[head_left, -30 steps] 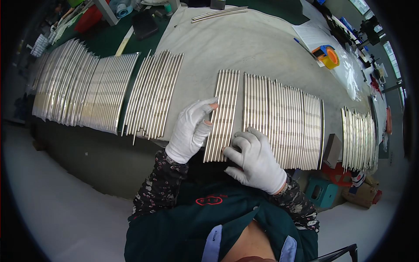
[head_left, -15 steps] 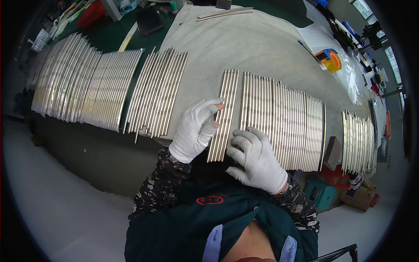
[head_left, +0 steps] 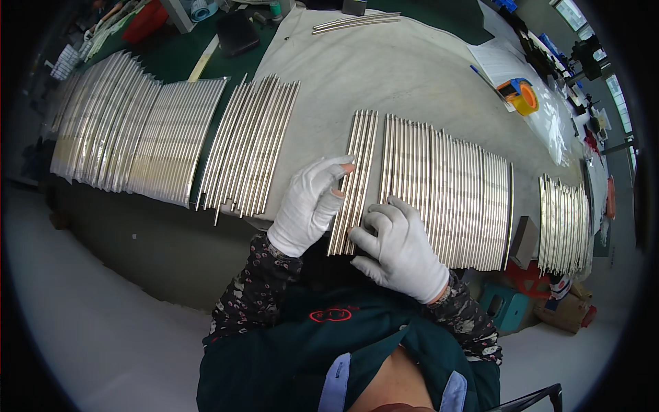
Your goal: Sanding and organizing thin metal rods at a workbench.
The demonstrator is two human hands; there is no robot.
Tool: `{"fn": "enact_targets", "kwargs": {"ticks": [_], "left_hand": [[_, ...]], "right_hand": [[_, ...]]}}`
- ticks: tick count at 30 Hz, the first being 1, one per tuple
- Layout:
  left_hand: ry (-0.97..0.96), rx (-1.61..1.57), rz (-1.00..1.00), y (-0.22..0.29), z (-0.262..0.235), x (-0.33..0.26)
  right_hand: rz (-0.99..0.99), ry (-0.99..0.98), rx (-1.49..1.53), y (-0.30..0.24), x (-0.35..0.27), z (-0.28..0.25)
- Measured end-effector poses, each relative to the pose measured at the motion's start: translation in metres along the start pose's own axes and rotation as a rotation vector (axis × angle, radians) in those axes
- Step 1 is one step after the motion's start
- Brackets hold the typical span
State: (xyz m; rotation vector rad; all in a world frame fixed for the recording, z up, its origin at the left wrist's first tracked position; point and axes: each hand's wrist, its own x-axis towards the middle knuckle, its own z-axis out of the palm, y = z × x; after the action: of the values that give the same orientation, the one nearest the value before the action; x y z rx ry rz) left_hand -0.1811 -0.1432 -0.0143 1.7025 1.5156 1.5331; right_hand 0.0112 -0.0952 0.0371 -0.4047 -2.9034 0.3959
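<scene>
Several slim silver metal rods point(head_left: 362, 151) lie side by side in a small group before me on the pale cloth. My left hand point(head_left: 307, 206), in a white glove with bare thumb and index tips, rests at the group's left edge, thumb and index apart. From the lower right, my right hand point(head_left: 405, 248) reaches in, also gloved; its spread, bent fingers touch the rods' near end. Neither hand holds a rod off the surface. A wider row of like rods point(head_left: 446, 192) runs just right of the group, its near left corner hidden by my right hand.
Left lie loose rods point(head_left: 250, 144) and plastic-wrapped rod bundles point(head_left: 171, 137). Another stack of rods point(head_left: 563, 223) sits far right beside a grey block point(head_left: 524, 240). Across the pale cloth point(head_left: 419, 65) are a few separate rods point(head_left: 357, 23) and a tape dispenser point(head_left: 519, 96).
My right hand has shifted slightly left, its fingertips now at the near end of the small rod group. My left hand stays nearly in place.
</scene>
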Motion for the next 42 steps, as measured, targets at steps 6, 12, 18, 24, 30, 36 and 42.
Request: {"fn": "enact_targets", "kwargs": {"ticks": [6,12,18,24,30,36,42], "left_hand": [[-0.006,-0.032,-0.016,0.003,-0.002,0.001],[0.033,-0.08,-0.059,0.002,-0.001,-0.003],[0.057,-0.12,-0.053,0.002,-0.004,-0.001],[0.316,0.018,-0.085,0.004,-0.001,-0.018],[0.27,0.978,-0.106,0.009,-0.037,-0.023],[0.163,1.172,-0.251,0.013,-0.038,-0.027],[0.232,1.09,-0.21,0.016,-0.044,-0.023]], "right_hand": [[-0.015,0.05,0.019,-0.002,0.002,0.004],[0.015,0.006,0.043,-0.006,0.006,0.005],[-0.008,0.038,0.031,-0.006,0.015,0.01],[-0.027,0.036,0.065,-0.005,0.015,0.011],[-0.04,0.03,0.023,-0.006,0.011,0.014],[-0.037,0.052,0.036,-0.005,0.011,0.016],[-0.036,0.066,0.039,-0.003,0.011,0.018]]}}
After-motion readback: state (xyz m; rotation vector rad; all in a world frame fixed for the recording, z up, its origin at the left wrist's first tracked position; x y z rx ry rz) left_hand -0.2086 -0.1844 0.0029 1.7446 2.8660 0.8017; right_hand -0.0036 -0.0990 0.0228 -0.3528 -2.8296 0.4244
